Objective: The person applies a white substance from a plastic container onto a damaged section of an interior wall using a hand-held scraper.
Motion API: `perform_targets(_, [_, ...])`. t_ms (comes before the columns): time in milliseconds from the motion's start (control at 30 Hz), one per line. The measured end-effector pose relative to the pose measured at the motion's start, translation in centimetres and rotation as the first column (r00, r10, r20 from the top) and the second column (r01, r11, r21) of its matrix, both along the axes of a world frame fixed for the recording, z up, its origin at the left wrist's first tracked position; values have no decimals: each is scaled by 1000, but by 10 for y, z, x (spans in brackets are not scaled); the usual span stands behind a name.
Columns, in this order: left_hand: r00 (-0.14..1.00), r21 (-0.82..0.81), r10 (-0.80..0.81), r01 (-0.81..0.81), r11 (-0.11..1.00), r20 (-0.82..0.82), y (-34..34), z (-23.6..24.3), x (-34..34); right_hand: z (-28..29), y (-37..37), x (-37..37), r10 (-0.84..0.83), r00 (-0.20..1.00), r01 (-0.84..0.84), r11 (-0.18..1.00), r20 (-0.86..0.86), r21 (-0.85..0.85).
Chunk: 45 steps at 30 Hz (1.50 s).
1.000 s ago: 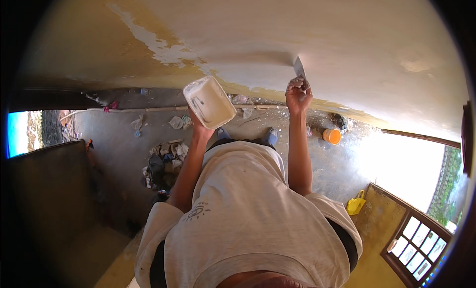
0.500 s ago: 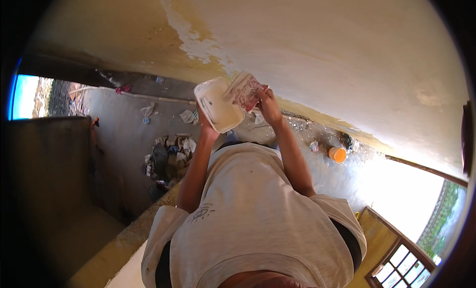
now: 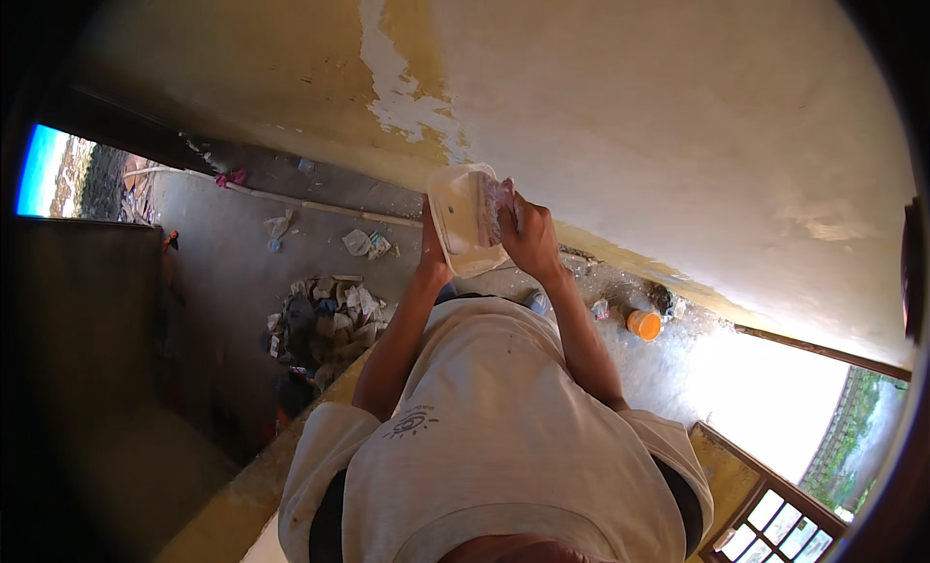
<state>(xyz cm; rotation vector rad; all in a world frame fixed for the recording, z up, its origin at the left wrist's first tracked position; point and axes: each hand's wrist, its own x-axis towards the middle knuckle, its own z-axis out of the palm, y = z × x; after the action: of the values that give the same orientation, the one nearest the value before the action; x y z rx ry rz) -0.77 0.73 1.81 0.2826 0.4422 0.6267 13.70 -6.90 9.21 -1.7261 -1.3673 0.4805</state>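
Observation:
My left hand [image 3: 435, 260] grips a shallow white plastic tub [image 3: 473, 265] from its left side and underneath, most of the fingers hidden behind it. Cream-coloured paste [image 3: 455, 214] coats the inside. In my right hand [image 3: 531, 235] is a flat reddish putty spreader [image 3: 488, 210], smeared with whitish paste. The fingers are closed around its right edge, and its blade is tilted over the right part of the tub; whether the edge touches the paste I cannot tell. Just beyond the hands rises the wall [image 3: 620, 108], pale and smooth at right, yellow with a flaking white patch at left.
A heap of crumpled paper and bags [image 3: 334, 321] lies on the floor at left. Along the wall's foot runs a long pole [image 3: 320, 206]. An orange bucket [image 3: 643, 325] stands at right beside a dark bag [image 3: 664, 297]. A low wall [image 3: 232, 476] edges the lower left.
The tub has shifted right and slightly nearer in the view. The spreader has turned from showing its broad face to a narrower, steeper tilt within the tub's outline.

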Motion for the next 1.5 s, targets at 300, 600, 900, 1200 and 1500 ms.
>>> perform_targets(300, [994, 19, 37, -39, 999, 101, 10, 9, 7, -25, -26, 20, -20, 587, 3, 1000, -809, -23])
perform_targets(600, [990, 52, 138, -136, 989, -38, 35, 0, -31, -37, 1, -18, 177, -451, 70, 984, -875, 163])
perform_targets(900, [964, 88, 264, -260, 962, -39, 57, -24, -82, -48, 112, -12, 401, -670, 292, 916, -625, 274])
perform_targets(1200, [986, 36, 164, -162, 986, -33, 59, -17, -73, -5, 37, 69, 781, -581, 650, 614, -227, 448])
perform_targets(1500, [985, -41, 144, -148, 988, -96, 55, -17, -75, -35, 26, 11, 561, -477, 436, 819, -676, 372])
